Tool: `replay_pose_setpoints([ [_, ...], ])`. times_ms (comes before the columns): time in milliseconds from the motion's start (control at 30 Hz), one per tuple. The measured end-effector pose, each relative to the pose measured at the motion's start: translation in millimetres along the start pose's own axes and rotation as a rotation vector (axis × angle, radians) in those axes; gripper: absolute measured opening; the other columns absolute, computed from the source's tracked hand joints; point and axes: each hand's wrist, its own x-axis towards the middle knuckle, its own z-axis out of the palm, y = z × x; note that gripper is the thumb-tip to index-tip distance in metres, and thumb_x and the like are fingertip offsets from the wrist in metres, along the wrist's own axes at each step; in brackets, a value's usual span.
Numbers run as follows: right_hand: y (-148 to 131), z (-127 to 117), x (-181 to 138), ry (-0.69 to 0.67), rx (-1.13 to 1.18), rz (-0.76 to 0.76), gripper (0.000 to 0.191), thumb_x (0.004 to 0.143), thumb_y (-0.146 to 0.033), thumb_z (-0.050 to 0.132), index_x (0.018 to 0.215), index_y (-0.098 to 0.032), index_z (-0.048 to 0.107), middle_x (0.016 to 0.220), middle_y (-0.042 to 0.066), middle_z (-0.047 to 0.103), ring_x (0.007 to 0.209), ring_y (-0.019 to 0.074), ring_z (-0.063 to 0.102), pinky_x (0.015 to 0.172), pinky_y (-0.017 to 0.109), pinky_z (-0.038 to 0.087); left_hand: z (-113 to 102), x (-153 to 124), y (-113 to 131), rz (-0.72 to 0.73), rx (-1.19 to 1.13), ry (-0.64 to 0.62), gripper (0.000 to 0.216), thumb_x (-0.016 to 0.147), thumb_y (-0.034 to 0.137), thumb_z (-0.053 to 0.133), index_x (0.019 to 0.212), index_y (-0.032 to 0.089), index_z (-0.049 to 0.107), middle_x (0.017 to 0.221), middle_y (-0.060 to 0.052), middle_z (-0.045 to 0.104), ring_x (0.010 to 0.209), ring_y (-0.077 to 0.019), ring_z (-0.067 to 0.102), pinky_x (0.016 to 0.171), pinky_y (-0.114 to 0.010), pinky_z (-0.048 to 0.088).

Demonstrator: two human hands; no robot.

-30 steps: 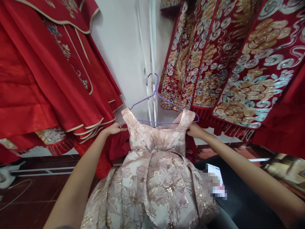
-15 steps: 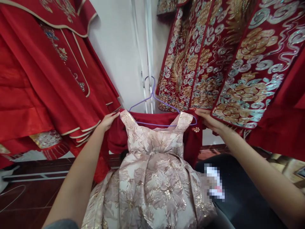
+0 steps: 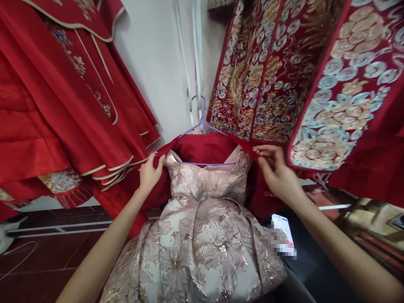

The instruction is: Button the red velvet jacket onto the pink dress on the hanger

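A pink floral brocade dress point(image 3: 202, 240) hangs on a purple wire hanger point(image 3: 202, 126), whose hook sits on a white fixture on the wall. A plain red garment point(image 3: 202, 148) is draped over the hanger's shoulders, behind the dress. My left hand point(image 3: 150, 172) pinches the red cloth at the dress's left shoulder. My right hand point(image 3: 274, 170) grips the red cloth at the right shoulder, fingers curled round its edge.
Red robes with gold trim point(image 3: 63, 105) hang at the left. Heavily embroidered red panels point(image 3: 284, 75) hang at the right, close over my right hand. A phone point(image 3: 284, 235) lies on a dark surface at the lower right. Below is a dark red tiled floor point(image 3: 47, 261).
The red garment has come up from behind the dress and now covers the hanger's shoulders. Both hands have moved up and inward, closing on its edges.
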Motion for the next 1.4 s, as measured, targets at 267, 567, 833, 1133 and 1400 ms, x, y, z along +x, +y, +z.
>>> replay_pose_setpoints([
  [267, 15.3, 78.4, 20.7, -0.090, 0.281, 0.295, 0.015, 0.070, -0.024, 0.052, 0.084, -0.022, 0.051, 0.091, 0.005, 0.064, 0.093, 0.0213, 0.061, 0.092, 0.039, 0.048, 15.8, -8.9, 46.8, 0.010, -0.159, -0.261, 0.029, 0.090, 0.046, 0.045, 0.097, 0.022, 0.059, 0.079, -0.003, 0.068, 0.068, -0.0189, 0.062, 0.066, -0.026, 0.043],
  [567, -25.5, 134.2, -15.4, -0.353, 0.349, 0.123, 0.027, 0.072, -0.018, 0.052, 0.099, -0.021, 0.049, 0.089, 0.003, 0.060, 0.084, 0.0199, 0.060, 0.082, 0.037, 0.050, 23.6, -58.4, 102.5, 0.172, -0.076, -0.416, 0.013, 0.087, 0.034, 0.052, 0.097, 0.026, 0.056, 0.072, -0.001, 0.065, 0.062, -0.0192, 0.062, 0.058, -0.026, 0.038],
  [833, -32.3, 102.7, 4.7, -0.300, 0.517, 0.075, 0.045, 0.076, -0.017, 0.056, 0.120, -0.024, 0.049, 0.110, 0.006, 0.056, 0.083, 0.0134, 0.058, 0.070, 0.026, 0.050, 17.8, -42.3, 100.4, 0.143, -0.396, -0.152, 0.021, 0.081, 0.026, 0.060, 0.097, 0.023, 0.047, 0.088, -0.001, 0.060, 0.079, -0.0141, 0.061, 0.073, -0.025, 0.047],
  [1133, -33.5, 114.6, 9.3, -0.300, 0.557, 0.082, 0.019, 0.085, -0.033, 0.061, 0.099, -0.021, 0.060, 0.099, 0.005, 0.066, 0.088, 0.0159, 0.063, 0.084, 0.032, 0.052, 18.4, -43.3, 105.2, 0.158, -0.449, -0.198, 0.016, 0.081, 0.020, 0.059, 0.092, 0.023, 0.049, 0.093, -0.001, 0.063, 0.083, -0.0142, 0.060, 0.078, -0.026, 0.047],
  [1400, -37.8, 116.1, 25.3, -0.276, 0.404, -0.041, 0.014, 0.087, -0.029, 0.058, 0.098, -0.021, 0.062, 0.100, 0.005, 0.067, 0.088, 0.0166, 0.066, 0.083, 0.033, 0.054, 20.2, -33.7, 105.9, 0.157, -0.366, -0.306, 0.023, 0.078, 0.015, 0.054, 0.097, 0.024, 0.044, 0.093, -0.003, 0.060, 0.083, -0.0178, 0.061, 0.075, -0.030, 0.047],
])
